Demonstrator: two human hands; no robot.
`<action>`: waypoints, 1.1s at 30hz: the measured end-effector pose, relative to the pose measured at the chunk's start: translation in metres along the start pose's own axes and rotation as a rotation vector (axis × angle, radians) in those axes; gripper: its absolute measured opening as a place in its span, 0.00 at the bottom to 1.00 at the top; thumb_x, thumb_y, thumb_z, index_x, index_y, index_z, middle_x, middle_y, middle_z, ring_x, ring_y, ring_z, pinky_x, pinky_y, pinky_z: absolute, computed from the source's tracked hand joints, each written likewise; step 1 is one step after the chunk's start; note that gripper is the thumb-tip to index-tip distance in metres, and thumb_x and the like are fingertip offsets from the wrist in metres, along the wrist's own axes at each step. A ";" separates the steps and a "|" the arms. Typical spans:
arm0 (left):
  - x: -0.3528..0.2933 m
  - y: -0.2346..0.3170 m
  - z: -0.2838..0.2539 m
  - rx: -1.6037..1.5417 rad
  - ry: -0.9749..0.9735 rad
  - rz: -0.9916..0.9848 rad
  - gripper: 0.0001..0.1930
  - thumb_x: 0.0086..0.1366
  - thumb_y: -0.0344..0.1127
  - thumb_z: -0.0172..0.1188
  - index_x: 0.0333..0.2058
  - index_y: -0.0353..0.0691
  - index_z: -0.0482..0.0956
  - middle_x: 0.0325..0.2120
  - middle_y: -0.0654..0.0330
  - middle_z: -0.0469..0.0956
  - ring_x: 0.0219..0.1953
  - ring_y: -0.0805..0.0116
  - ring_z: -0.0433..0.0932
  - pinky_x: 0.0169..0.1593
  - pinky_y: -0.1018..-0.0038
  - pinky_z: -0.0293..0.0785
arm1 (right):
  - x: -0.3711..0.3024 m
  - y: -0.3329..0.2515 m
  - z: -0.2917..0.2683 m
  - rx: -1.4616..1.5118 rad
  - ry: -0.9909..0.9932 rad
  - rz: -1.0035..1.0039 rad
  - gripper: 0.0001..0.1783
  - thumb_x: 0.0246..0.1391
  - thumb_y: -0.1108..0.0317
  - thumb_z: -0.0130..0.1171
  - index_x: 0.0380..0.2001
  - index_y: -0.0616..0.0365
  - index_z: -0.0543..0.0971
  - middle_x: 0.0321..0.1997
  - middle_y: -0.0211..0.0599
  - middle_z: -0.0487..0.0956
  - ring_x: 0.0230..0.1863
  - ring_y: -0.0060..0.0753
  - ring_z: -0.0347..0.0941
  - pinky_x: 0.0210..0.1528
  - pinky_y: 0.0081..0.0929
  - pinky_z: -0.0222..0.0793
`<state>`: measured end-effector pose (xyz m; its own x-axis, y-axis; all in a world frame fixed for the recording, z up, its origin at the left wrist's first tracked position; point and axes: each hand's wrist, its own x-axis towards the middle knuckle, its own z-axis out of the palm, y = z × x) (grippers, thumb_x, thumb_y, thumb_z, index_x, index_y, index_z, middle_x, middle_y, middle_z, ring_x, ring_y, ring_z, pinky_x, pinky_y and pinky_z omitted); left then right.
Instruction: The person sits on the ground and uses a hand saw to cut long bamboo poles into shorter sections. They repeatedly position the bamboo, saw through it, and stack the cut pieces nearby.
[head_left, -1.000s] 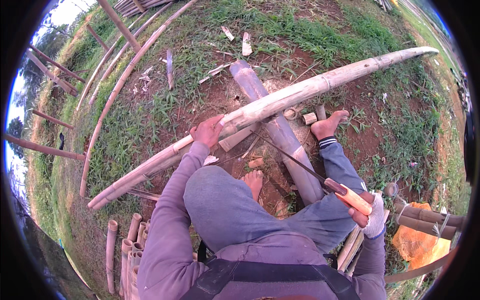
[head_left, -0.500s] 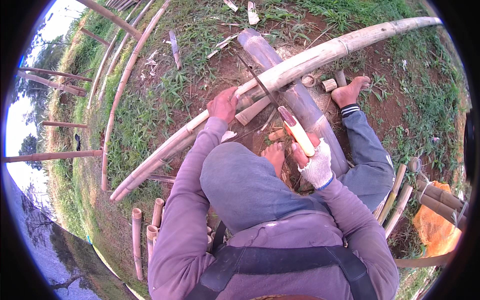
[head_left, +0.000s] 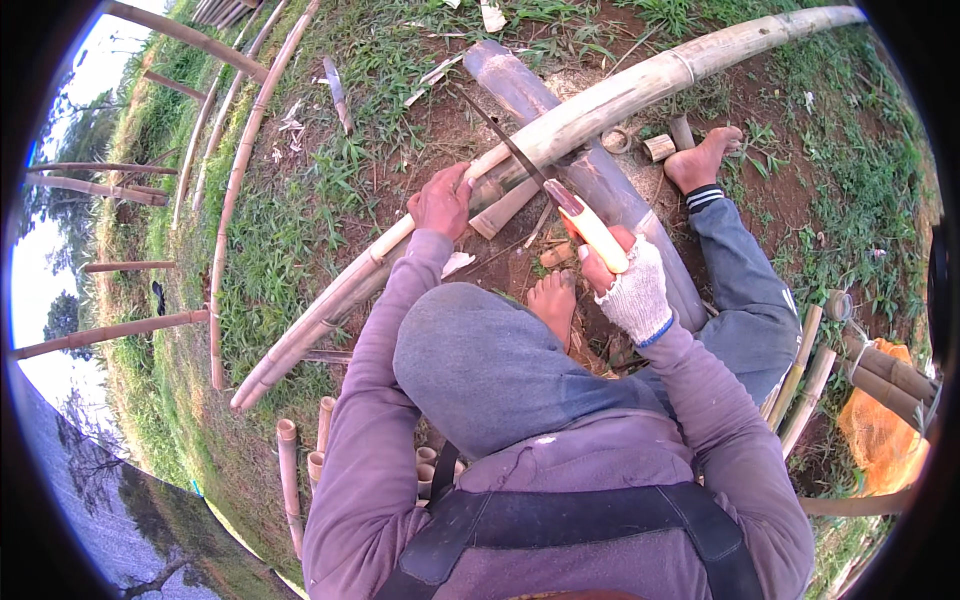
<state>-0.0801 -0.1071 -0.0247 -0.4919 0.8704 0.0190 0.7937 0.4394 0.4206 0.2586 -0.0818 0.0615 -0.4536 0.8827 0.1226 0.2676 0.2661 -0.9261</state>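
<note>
- Right grip [head_left: 627,272]: fingers closed around the pale handle of a bladed tool [head_left: 600,236]; a white knitted glove covers the palm and wrist, while the fingers show bare.
- Right arm: elbow bent; forearm angled forward and inward from the lower right, wrist roughly in line with it.
- Left grip [head_left: 441,203]: bare, back of the hand upward, fingers clasped over a bamboo pole [head_left: 590,124]; the underside of the hold is hidden from view.
- Left arm: reaches forward along the outer side of the bent left knee [head_left: 480,345].
- Tool position: the handle slants forward and left out of the right grip; the dark blade crosses the pole just right of the left grip, its tip beyond the far edge. Contact between blade and bamboo cannot be confirmed.
- Pole position: diagonal, near end at lower left, far end at upper right. It passes under the left grip and lies forward of the right grip.
- Support: a thick grey-brown bamboo log [head_left: 622,198] crosses beneath the pole, right of the blade.
</note>
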 end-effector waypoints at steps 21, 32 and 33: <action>-0.011 0.003 0.011 0.040 0.086 -0.017 0.20 0.74 0.49 0.66 0.62 0.62 0.83 0.61 0.67 0.85 0.64 0.61 0.80 0.69 0.51 0.59 | -0.025 0.009 -0.005 -0.051 0.010 -0.032 0.13 0.59 0.66 0.73 0.41 0.63 0.84 0.25 0.44 0.83 0.24 0.40 0.82 0.29 0.38 0.75; -0.100 0.007 0.010 0.099 0.088 0.349 0.25 0.65 0.42 0.74 0.61 0.54 0.82 0.52 0.61 0.83 0.55 0.56 0.82 0.56 0.55 0.76 | 0.020 0.010 0.020 -0.148 0.101 -0.025 0.19 0.64 0.56 0.72 0.47 0.58 0.81 0.30 0.50 0.85 0.31 0.52 0.86 0.36 0.46 0.80; -0.113 0.000 0.013 0.140 -0.060 0.302 0.27 0.64 0.42 0.75 0.62 0.55 0.81 0.53 0.60 0.81 0.57 0.55 0.81 0.57 0.53 0.76 | 0.020 0.015 0.023 -0.123 0.093 -0.029 0.20 0.64 0.56 0.73 0.49 0.59 0.81 0.32 0.50 0.85 0.34 0.50 0.87 0.37 0.43 0.80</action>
<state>-0.0193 -0.2025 -0.0387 -0.2085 0.9756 0.0686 0.9439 0.1824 0.2754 0.2340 -0.0694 0.0422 -0.3834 0.9046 0.1863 0.3606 0.3323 -0.8715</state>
